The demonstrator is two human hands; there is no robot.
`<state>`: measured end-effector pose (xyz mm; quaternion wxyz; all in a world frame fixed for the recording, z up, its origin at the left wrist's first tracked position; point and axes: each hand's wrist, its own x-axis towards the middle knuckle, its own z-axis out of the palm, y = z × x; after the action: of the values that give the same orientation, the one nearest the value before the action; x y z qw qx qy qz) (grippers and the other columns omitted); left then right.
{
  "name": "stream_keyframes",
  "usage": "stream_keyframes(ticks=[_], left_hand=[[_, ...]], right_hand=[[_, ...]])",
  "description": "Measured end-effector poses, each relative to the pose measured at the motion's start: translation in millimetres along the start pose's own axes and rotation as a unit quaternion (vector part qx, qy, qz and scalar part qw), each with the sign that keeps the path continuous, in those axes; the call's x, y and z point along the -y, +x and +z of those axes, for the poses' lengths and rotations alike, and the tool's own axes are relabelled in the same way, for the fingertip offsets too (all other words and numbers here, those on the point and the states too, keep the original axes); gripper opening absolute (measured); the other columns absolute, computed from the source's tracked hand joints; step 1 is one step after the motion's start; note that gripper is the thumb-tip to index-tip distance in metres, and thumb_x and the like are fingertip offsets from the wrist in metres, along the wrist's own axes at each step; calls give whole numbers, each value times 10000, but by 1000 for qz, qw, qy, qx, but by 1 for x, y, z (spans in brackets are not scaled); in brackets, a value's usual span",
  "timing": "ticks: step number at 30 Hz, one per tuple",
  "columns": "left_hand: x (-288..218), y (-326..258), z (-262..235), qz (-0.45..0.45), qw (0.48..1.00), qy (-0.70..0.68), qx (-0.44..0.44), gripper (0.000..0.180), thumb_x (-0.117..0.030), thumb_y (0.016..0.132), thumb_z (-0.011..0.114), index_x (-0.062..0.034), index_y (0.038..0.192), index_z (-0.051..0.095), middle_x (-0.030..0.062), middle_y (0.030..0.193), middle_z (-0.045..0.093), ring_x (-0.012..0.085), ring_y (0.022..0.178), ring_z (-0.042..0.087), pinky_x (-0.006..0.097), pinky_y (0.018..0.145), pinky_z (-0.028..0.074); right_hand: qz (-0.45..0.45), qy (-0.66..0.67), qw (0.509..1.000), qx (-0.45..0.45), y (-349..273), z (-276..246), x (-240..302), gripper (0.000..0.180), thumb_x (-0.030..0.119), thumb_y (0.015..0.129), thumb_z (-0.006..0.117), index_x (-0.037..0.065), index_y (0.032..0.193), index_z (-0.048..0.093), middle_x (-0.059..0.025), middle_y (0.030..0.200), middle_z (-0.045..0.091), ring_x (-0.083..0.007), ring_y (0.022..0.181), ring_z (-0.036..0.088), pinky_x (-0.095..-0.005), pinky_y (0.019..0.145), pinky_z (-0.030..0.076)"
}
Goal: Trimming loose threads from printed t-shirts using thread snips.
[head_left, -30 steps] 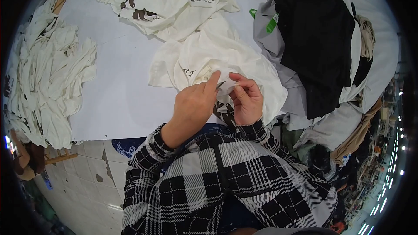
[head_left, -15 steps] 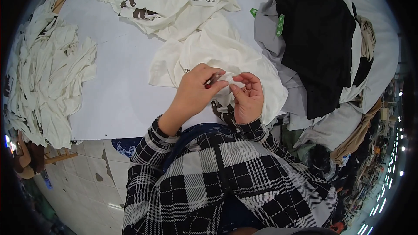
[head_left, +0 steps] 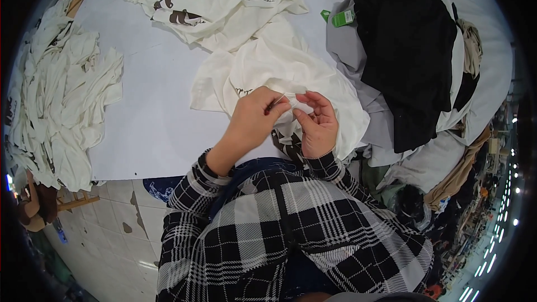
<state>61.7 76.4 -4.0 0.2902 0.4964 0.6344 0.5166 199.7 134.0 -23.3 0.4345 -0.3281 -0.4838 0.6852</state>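
Note:
A white T-shirt (head_left: 279, 59) with dark lettering lies bunched on the table in front of me. Over its near part, my left hand (head_left: 254, 114) is closed, with thumb and forefinger pinched together. A thin pale strand shows at those fingertips, but what the hand grips is mostly hidden. Close beside it, my right hand (head_left: 319, 123) curls its thumb and fingers around a bit of the white cloth. Only a small gap separates the two sets of fingertips. Part of the shirt's dark print (head_left: 288, 144) shows below, between my wrists.
More printed white shirts (head_left: 215, 8) lie at the far side of the white table (head_left: 148, 106). A heap of white garments (head_left: 70, 106) hangs over the left edge. On the right, a black garment (head_left: 405, 56) rests on grey cloth (head_left: 347, 45) with a green tag (head_left: 343, 18).
The red and dark bit seen earlier in my left hand no longer shows, and a pale strand now does. The green tag has swung up and left. Both hands stay nearly in place.

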Motion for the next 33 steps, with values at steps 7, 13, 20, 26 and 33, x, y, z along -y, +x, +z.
stream_keyframes(ticks=[7,13,20,26,33], left_hand=[[11,0,5,-24,999,-22,-24,146,-126,807,603,-12,885,555,53,670,534,155,543,497,260,488,399],[6,1,-9,-230,867,-441,30,77,-88,851,568,-21,815,558,-44,627,457,42,527,436,169,491,336],[-3,-5,5,34,995,87,-31,118,-96,826,586,17,841,553,-11,639,493,85,600,485,235,534,396],[3,-1,-1,-199,941,-270,56,123,-115,857,545,8,854,544,-12,685,508,61,608,456,217,526,363],[0,-2,0,-205,916,-338,62,121,-121,868,534,-1,850,539,-28,673,501,47,569,409,203,507,336]], right_hand=[[46,38,998,-19,0,2,3,434,-88,735,612,12,1139,493,-94,1053,583,-23,687,474,-138,629,393],[60,68,995,-32,2,-1,3,438,-84,730,621,16,1137,495,-92,1044,587,-20,649,458,-133,613,386],[18,-8,1000,-4,-1,0,1,401,-86,752,589,11,1134,517,-74,1060,588,-40,732,502,-164,653,405],[-71,-155,983,71,-1,0,5,249,-58,783,579,-8,1026,608,-56,1071,571,-72,838,530,-185,705,419],[-91,-217,967,96,-1,3,12,186,-28,800,591,-3,981,627,-42,972,550,-79,771,534,-183,661,425]])
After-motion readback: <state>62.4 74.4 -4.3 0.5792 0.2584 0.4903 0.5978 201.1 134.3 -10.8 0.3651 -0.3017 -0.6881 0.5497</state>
